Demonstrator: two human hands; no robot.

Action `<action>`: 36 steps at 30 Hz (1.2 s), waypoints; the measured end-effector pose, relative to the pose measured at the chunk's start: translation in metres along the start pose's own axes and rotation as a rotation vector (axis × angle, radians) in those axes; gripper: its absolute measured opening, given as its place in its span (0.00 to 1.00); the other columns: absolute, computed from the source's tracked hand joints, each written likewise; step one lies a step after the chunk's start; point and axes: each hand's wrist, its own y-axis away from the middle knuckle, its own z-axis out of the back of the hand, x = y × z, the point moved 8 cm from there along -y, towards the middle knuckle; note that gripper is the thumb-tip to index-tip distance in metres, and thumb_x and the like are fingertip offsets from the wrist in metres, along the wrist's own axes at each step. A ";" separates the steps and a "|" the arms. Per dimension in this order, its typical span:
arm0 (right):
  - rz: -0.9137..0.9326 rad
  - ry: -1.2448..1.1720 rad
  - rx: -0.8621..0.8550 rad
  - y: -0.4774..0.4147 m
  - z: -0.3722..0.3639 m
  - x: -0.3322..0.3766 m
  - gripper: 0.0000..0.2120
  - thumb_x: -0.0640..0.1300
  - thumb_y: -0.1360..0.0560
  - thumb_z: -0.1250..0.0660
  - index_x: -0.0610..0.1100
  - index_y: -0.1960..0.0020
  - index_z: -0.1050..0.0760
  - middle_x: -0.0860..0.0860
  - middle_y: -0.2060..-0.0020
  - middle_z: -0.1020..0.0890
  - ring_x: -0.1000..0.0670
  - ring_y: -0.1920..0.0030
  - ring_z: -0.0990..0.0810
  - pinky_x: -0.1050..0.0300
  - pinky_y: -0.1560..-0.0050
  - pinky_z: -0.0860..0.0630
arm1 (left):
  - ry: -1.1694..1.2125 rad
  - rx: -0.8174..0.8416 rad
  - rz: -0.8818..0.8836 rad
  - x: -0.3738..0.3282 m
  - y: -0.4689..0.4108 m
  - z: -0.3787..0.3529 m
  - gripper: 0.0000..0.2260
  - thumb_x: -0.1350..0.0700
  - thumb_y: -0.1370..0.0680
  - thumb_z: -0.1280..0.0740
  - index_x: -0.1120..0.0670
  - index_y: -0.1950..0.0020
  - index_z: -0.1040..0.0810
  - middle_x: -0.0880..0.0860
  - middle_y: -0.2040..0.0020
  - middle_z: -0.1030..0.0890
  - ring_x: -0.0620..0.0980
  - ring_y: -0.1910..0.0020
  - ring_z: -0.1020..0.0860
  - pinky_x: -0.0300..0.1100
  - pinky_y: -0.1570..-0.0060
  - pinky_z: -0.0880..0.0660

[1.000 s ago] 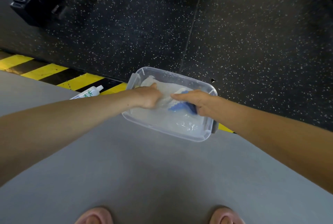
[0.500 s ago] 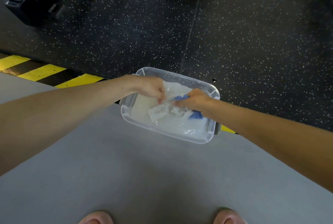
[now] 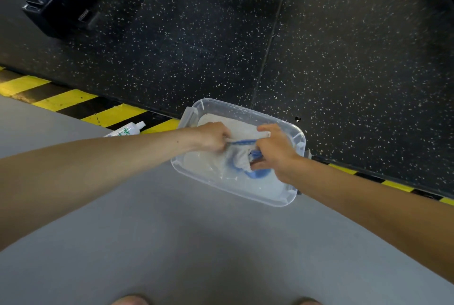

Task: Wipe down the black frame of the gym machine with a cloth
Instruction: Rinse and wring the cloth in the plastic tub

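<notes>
Now both hands, left hand (image 3: pixel 213 139), right hand (image 3: pixel 276 151), gripping cloth (image 3: pixel 242 157), over tub (image 3: pixel 282 196)

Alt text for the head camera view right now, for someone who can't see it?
The left hand and right hand both grip a white and blue cloth over a clear plastic tub on the floor. A white tube lies left of the tub by the yellow and black stripe; the black machine frame is at top left.

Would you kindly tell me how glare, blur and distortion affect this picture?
Head view: the wide lens swells the forearms near the edges; glints dot the clear tub; the cloth between left hand and right hand looks smeared; the machine frame, top left, is underlit.
</notes>
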 end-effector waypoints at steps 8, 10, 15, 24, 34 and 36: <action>-0.275 -0.376 0.086 0.007 -0.017 -0.015 0.12 0.50 0.24 0.36 0.40 0.52 0.29 0.45 0.50 0.21 0.44 0.50 0.24 0.53 0.41 0.29 | 0.864 -0.241 0.156 -0.016 0.024 -0.005 0.07 0.57 0.23 0.40 0.55 0.59 0.24 0.52 0.65 0.23 0.50 0.67 0.26 0.37 0.71 0.33; -0.189 -0.471 0.176 0.002 -0.023 -0.002 0.11 0.47 0.22 0.37 0.47 0.62 0.34 0.49 0.53 0.24 0.52 0.52 0.24 0.64 0.42 0.32 | 0.856 -0.253 0.062 -0.040 0.037 0.000 0.11 0.53 0.22 0.40 0.55 0.63 0.26 0.52 0.69 0.24 0.50 0.70 0.26 0.38 0.72 0.30; -0.192 -0.524 0.496 0.010 -0.050 0.010 0.22 0.27 0.18 0.58 0.49 0.60 0.40 0.55 0.61 0.35 0.74 0.71 0.28 0.81 0.61 0.34 | 0.582 -0.565 -0.019 -0.073 0.049 0.019 0.18 0.50 0.18 0.45 0.56 0.64 0.28 0.59 0.57 0.19 0.58 0.54 0.22 0.48 0.54 0.28; -0.324 -0.628 0.251 -0.001 -0.053 -0.022 0.12 0.54 0.19 0.49 0.53 0.57 0.33 0.53 0.66 0.31 0.53 0.63 0.31 0.60 0.64 0.35 | 0.422 -0.600 -0.056 -0.065 0.025 0.013 0.20 0.55 0.17 0.46 0.59 0.69 0.34 0.59 0.65 0.24 0.61 0.55 0.25 0.44 0.60 0.40; -0.148 0.007 0.203 -0.010 -0.032 -0.024 0.17 0.50 0.17 0.46 0.40 0.53 0.25 0.44 0.59 0.20 0.45 0.57 0.21 0.53 0.61 0.22 | -0.040 -0.394 0.024 -0.026 0.014 0.014 0.18 0.53 0.18 0.48 0.57 0.63 0.26 0.56 0.57 0.21 0.57 0.57 0.25 0.44 0.60 0.34; -0.038 0.284 0.227 -0.010 -0.025 -0.017 0.20 0.56 0.19 0.44 0.39 0.49 0.25 0.45 0.56 0.20 0.46 0.57 0.21 0.52 0.59 0.20 | -0.175 -0.328 0.056 -0.012 0.016 0.015 0.22 0.48 0.17 0.51 0.58 0.55 0.22 0.56 0.54 0.20 0.56 0.54 0.23 0.45 0.55 0.29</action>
